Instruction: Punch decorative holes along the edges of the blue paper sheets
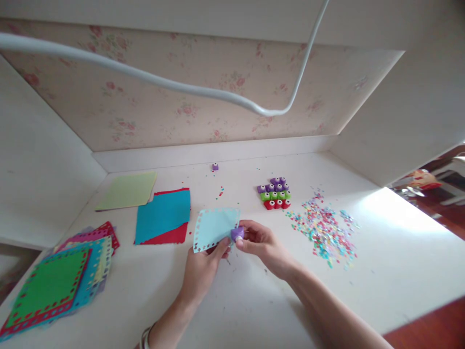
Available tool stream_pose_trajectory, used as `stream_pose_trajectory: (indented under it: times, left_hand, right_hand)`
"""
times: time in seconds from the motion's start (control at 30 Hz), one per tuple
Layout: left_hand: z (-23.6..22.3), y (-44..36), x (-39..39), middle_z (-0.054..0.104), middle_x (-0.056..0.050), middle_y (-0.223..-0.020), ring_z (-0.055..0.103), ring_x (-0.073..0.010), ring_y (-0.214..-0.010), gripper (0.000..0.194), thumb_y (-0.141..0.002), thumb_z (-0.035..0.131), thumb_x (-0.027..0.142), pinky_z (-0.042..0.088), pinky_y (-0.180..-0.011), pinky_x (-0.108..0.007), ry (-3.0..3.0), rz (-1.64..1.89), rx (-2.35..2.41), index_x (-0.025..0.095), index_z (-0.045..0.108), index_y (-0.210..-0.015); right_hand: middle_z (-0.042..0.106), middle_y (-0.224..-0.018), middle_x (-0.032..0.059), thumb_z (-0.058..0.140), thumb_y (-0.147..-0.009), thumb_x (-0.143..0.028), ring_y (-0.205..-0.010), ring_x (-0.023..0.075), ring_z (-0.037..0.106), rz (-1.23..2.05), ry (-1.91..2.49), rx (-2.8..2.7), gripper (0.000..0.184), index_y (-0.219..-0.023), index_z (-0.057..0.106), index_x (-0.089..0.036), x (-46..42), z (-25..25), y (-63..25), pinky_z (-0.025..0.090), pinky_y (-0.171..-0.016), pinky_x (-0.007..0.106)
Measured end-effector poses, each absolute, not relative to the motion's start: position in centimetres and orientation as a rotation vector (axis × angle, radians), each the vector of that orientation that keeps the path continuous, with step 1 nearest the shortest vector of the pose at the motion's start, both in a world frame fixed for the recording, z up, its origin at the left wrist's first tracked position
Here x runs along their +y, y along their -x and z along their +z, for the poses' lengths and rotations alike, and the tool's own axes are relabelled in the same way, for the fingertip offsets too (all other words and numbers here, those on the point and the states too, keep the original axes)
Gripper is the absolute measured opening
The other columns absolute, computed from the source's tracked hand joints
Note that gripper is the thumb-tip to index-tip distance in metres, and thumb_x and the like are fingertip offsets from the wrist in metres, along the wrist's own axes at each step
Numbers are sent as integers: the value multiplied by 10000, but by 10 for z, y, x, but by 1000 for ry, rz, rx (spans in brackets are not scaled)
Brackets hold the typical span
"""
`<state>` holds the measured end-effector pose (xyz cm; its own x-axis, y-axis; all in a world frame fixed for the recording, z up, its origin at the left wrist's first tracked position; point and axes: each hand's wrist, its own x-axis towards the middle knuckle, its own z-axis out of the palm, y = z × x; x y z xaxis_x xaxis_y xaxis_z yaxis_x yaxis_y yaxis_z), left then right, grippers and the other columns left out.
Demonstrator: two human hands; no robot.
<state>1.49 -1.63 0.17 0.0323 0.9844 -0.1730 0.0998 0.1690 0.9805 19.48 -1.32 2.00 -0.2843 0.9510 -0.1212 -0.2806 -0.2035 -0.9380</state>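
Observation:
My left hand [202, 271] pinches the lower right corner of a light blue paper square [214, 227] with a punched, scalloped border. A small purple paper punch [237, 234] sits on the sheet's right edge, and my right hand [258, 241] is closed around it. Both hands hover just above the white desk [254, 300], near its middle.
Purple, green and red punches [275, 193] stand in rows behind my right hand. One lone purple punch [215, 166] is at the back. Paper confetti [325, 232] lies at right. Teal and red sheets [163, 215], a yellow-green sheet [128, 190] and a stack of punched sheets [58, 281] lie at left. A white cable [203, 90] hangs overhead.

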Motion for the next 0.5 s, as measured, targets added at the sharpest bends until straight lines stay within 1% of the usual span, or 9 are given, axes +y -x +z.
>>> stream_pose_trajectory:
  times: [0.1, 0.23, 0.3, 0.4, 0.5]
  left_hand:
    - [2, -16, -16, 773, -90, -838, 725, -240, -726, 385, -785, 717, 484, 590, -663, -322, -1128, 992, 1280, 142, 747, -960]
    - [4, -18, -16, 772, -81, -968, 724, -244, -880, 348, -792, 725, 441, 581, -783, -316, -1153, 1020, 1276, 172, 744, -1011]
    - [4, -18, -17, 771, -76, -931, 721, -242, -866, 336, -790, 725, 445, 584, -761, -315, -1131, 1006, 1257, 171, 744, -984]
    - [2, -19, -19, 759, -64, -821, 714, -234, -771, 336, -786, 722, 455, 592, -684, -321, -1098, 987, 1231, 164, 739, -952]
    - [2, -19, -20, 754, -60, -804, 707, -220, -726, 324, -796, 712, 449, 599, -683, -330, -1105, 1003, 1234, 161, 733, -944]
  right_hand:
    - [670, -834, 13, 821, -748, -334, -789, 170, 641, 1679, 946, -1057, 359, -1050, 687, -195, -13, 20, -194, 502, -809, 362]
    - [702, -892, 40, 819, -755, -316, -861, 190, 663, 1716, 936, -1090, 368, -1073, 687, -185, -12, 20, -194, 501, -860, 377]
    - [706, -908, 48, 807, -769, -327, -888, 195, 660, 1714, 941, -1096, 341, -1053, 693, -177, -12, 20, -194, 501, -868, 375]
    - [701, -897, 46, 809, -766, -337, -859, 187, 653, 1693, 958, -1094, 307, -996, 697, -168, -12, 20, -194, 508, -840, 364]
    - [698, -869, 40, 817, -755, -329, -832, 187, 660, 1691, 960, -1112, 305, -980, 691, -166, -12, 20, -194, 514, -822, 369]
